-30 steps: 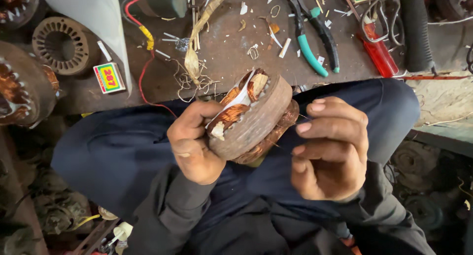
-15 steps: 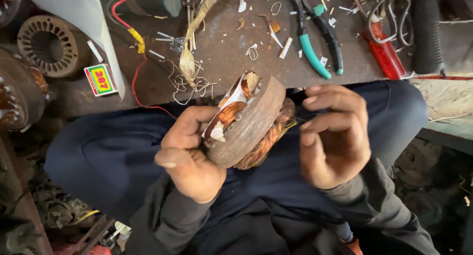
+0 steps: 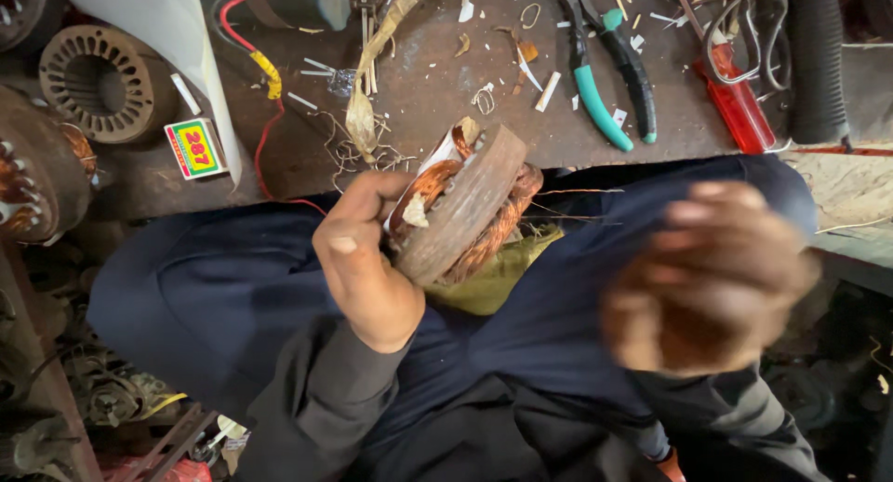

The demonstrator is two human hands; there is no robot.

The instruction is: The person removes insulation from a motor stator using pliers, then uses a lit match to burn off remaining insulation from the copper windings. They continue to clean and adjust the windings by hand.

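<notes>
My left hand (image 3: 363, 259) grips a rusty round motor stator (image 3: 462, 206) with copper wire windings and white paper slips poking from its slots. It is held tilted over my lap, just in front of the bench edge. A thin copper wire strand (image 3: 572, 192) runs from the stator toward the right. My right hand (image 3: 712, 277) is blurred, pulled away to the right over my dark blue trousers, its fingers curled into a fist. Whether it pinches the wire cannot be made out.
On the brown bench (image 3: 419, 91) lie teal-handled pliers (image 3: 605, 68), a red-handled screwdriver (image 3: 735, 96), scissors (image 3: 744, 26), a small matchbox (image 3: 195, 149), red and yellow wires (image 3: 265, 73) and wire scraps. Other stator cores (image 3: 93, 82) sit at the left.
My right hand has let go of the stator and swung fast to the right and down. My left hand keeps the stator, now turned more edge-on.
</notes>
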